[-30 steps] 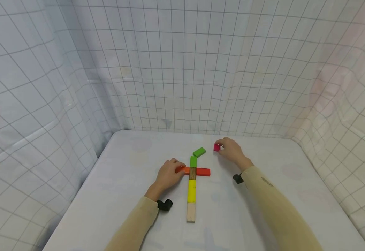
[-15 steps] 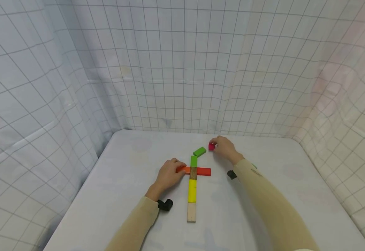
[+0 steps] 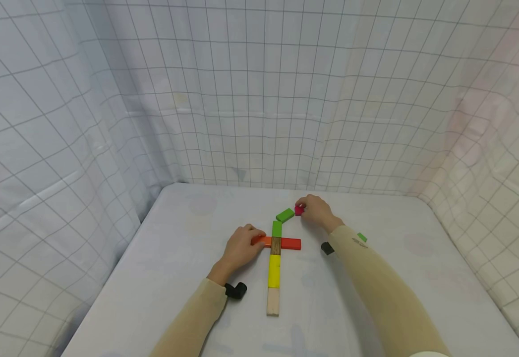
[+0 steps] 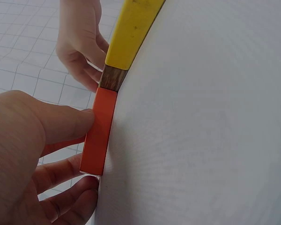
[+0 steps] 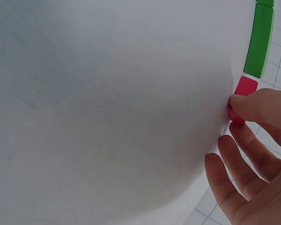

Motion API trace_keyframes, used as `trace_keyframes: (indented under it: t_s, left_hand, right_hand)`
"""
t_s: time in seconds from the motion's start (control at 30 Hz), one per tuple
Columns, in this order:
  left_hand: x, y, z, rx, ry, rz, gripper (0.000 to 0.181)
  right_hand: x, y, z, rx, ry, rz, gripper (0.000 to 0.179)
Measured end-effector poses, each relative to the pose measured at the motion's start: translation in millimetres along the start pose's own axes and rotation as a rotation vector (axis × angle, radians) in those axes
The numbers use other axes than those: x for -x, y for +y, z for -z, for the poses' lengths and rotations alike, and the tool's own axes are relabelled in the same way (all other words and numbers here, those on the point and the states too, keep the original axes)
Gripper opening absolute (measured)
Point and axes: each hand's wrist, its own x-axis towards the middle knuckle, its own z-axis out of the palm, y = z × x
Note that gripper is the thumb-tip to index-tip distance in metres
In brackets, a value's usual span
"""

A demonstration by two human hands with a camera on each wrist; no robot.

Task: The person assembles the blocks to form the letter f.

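Observation:
My left hand point(image 3: 240, 246) pinches an orange block point(image 3: 264, 241) that lies against the left side of a dark brown block point(image 3: 275, 246). In the left wrist view the thumb rests on the orange block's point(image 4: 98, 133) near side, with fingers behind it and at its end. My right hand point(image 3: 318, 212) grips a pinkish-red block point(image 3: 299, 210) between thumb and fingertips. In the right wrist view this block point(image 5: 243, 89) sits right at the end of the slanted green block point(image 5: 258, 42); whether they touch I cannot tell. Beside the brown block lies a red block point(image 3: 291, 243).
A green block point(image 3: 277, 229) lies above the brown one, touching the slanted one. Below run a yellow block point(image 3: 274, 271) and a plain wooden block point(image 3: 273, 301) in line. Another green piece point(image 3: 362, 237) shows past the right sleeve. Gridded white curtains point(image 3: 259, 99) surround the white table point(image 3: 188, 297).
My right hand has slid left with the pinkish-red block, up to the slanted green block. A green piece has come into view by the right sleeve. My left hand has stayed in place.

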Motion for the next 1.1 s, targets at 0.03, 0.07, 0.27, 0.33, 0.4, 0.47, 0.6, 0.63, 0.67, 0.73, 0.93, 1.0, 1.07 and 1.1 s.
trace_keyframes:
  t_s: [0.03, 0.07, 0.27, 0.33, 0.4, 0.47, 0.6, 0.63, 0.67, 0.73, 0.93, 1.0, 1.07, 1.1]
  left_hand:
    - [0.0, 0.4, 0.3, 0.001, 0.001, 0.000, 0.023]
    - [0.0, 0.8, 0.6, 0.004, 0.003, 0.000, 0.023]
    - [0.8, 2.4, 1.2, 0.018, 0.000, 0.003, 0.023]
    - [0.8, 2.5, 0.8, 0.012, -0.003, 0.005, 0.023]
    - [0.5, 2.6, 0.7, 0.011, -0.003, 0.004, 0.023]
    - [0.0, 2.6, 0.7, 0.011, -0.003, 0.001, 0.024]
    - [-0.7, 2.6, 1.1, 0.018, -0.001, -0.004, 0.024]
    - [-0.7, 2.6, 1.1, 0.018, -0.001, -0.004, 0.024]
    - [-0.7, 2.6, 1.2, 0.018, -0.002, -0.004, 0.024]
    - [-0.6, 2.3, 1.0, 0.013, -0.002, -0.006, 0.024]
    - [0.4, 2.2, 1.3, 0.010, -0.001, -0.002, 0.024]
    - [0.7, 2.3, 1.6, 0.010, 0.000, 0.002, 0.024]
    - [0.8, 2.1, 1.8, 0.007, -0.002, 0.002, 0.024]
    - [0.8, 2.0, 1.8, 0.006, -0.001, 0.001, 0.024]
  right_hand:
    - [-0.1, -0.1, -0.3, 0.000, -0.001, -0.003, 0.041]
    - [0.0, -0.3, -0.5, 0.001, -0.001, -0.005, 0.041]
    - [0.2, -1.3, -1.7, 0.014, 0.010, 0.004, 0.040]
    - [0.0, -1.7, -1.8, 0.022, 0.011, 0.009, 0.040]
    - [0.0, -2.0, -1.7, 0.028, 0.012, 0.015, 0.040]
    - [0.2, -2.1, -1.5, 0.024, 0.017, 0.015, 0.040]
    - [0.7, -2.3, -0.7, 0.012, 0.027, 0.015, 0.040]
    - [0.9, -2.4, -0.7, 0.013, 0.028, 0.016, 0.040]
    - [0.9, -2.4, -0.7, 0.011, 0.030, 0.015, 0.040]
    - [1.0, -2.2, -1.2, 0.009, 0.032, 0.015, 0.039]
    - [0.8, -2.0, -3.9, -0.006, 0.022, 0.008, 0.042]
    - [0.9, -2.6, -4.5, -0.009, 0.019, 0.006, 0.042]
    - [1.3, -3.2, -4.6, -0.014, 0.019, 0.003, 0.042]
    - [1.5, -3.3, -4.6, -0.016, 0.018, 0.002, 0.042]
